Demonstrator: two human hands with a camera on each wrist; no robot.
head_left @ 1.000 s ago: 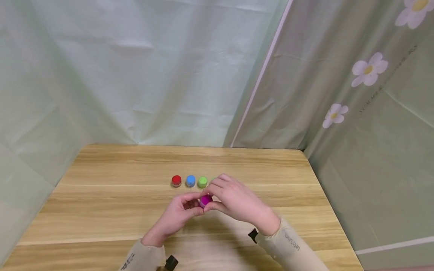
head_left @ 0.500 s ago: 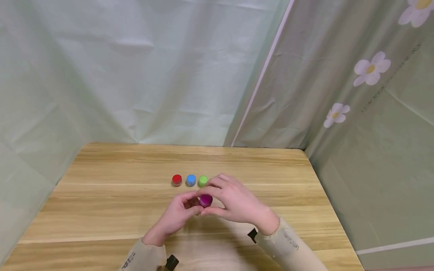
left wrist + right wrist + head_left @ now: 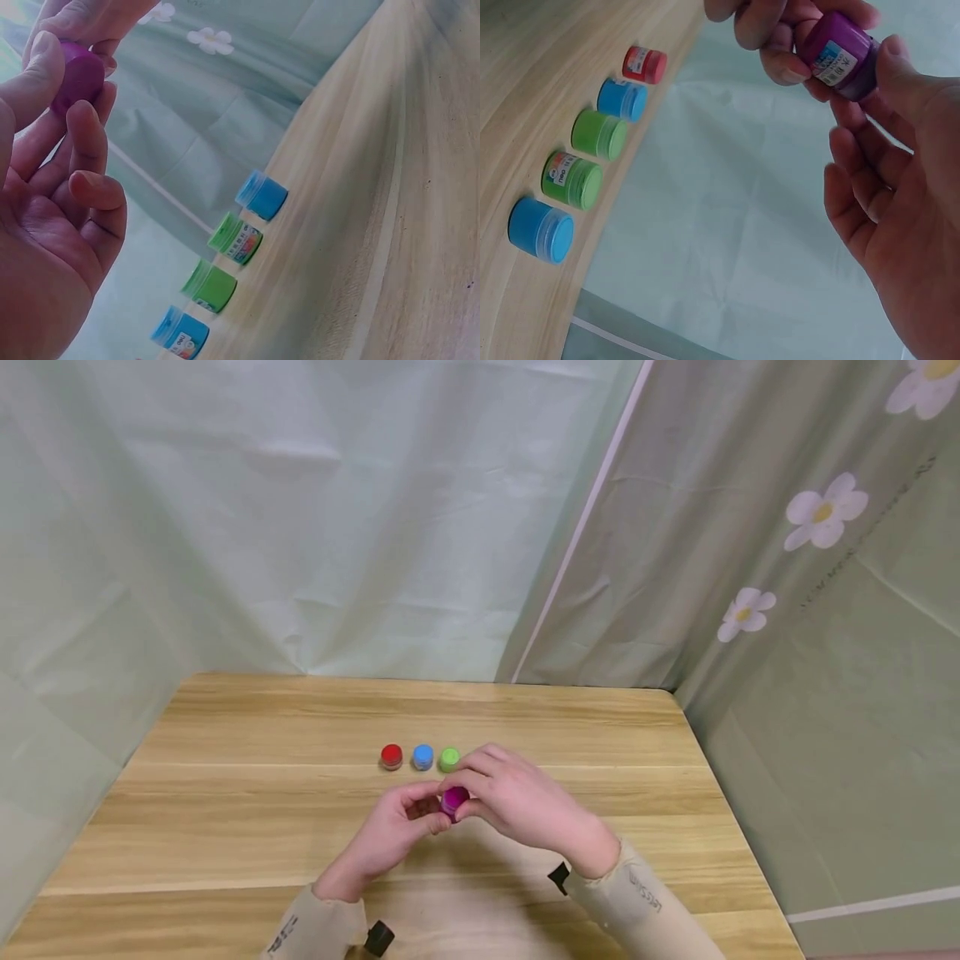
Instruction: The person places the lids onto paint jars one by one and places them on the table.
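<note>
A small purple paint jar is held up between both hands above the table. My left hand grips its labelled body, thumb on the near side and fingers beyond, as the right wrist view shows. My right hand pinches the lid end between thumb and index finger; its other fingers are bent and off the jar. From the left wrist view, the purple jar shows its rounded end between the fingers. The lid appears to be on the jar.
Behind the hands stands a row of paint jars: red, blue, green, then another green and a blue, both hidden by the right hand in the head view. Curtains border the wooden table.
Half a second ago the right thumb and index finger were spread wider around the jar; now they pinch its lid again. The left hand and the row of jars have stayed put.
</note>
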